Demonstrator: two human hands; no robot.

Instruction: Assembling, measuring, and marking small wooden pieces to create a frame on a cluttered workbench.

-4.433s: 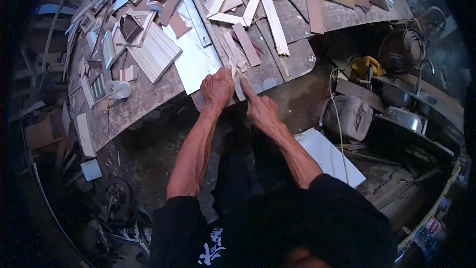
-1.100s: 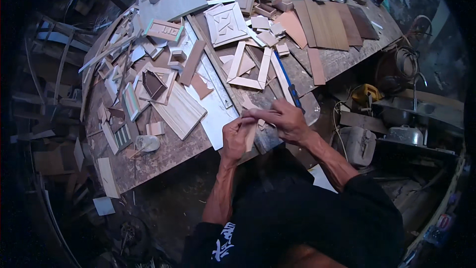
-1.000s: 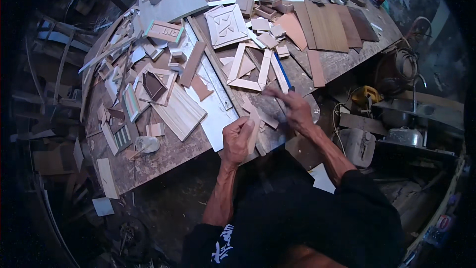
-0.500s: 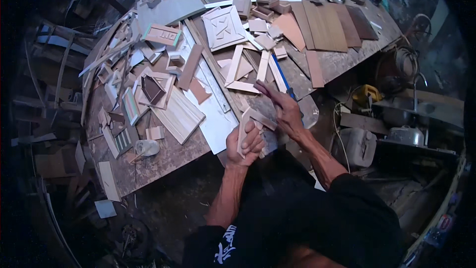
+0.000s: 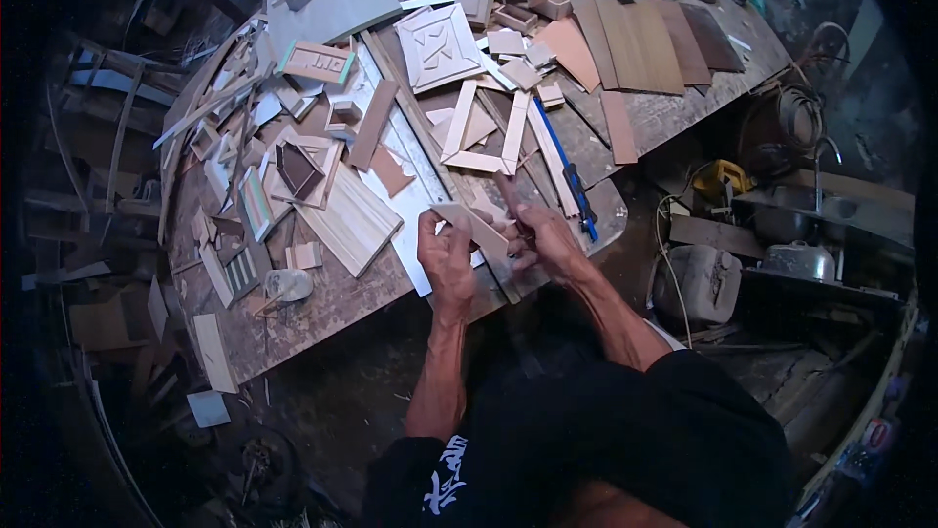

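My left hand [image 5: 447, 259] is closed around a corner piece of pale wooden strips [image 5: 479, 230], held up just over the table's near edge. Close to it on the right, my right hand [image 5: 549, 243] has its fingers curled in around a narrow dark strip [image 5: 510, 196], which is blurred and points away from me. The right fingertips are near the wood's right end; whether they touch it I cannot tell. Just beyond the hands lies a pale rectangular wooden frame [image 5: 452, 142]. A blue bar clamp [image 5: 572, 174] rests to its right.
Offcuts and small boxes crowd the worktable [image 5: 337, 318] on the left. A carved square panel [image 5: 440, 47] lies farther back, with brown veneer sheets [image 5: 640, 47] at the back right. A white cup [image 5: 288, 286] stands near the front edge. A jerrycan [image 5: 699, 284] sits below on the right.
My left hand has moved up and left, turning the corner piece so one strip now slants across. My right hand has come lower and nearer the wood, its fingers curling in.
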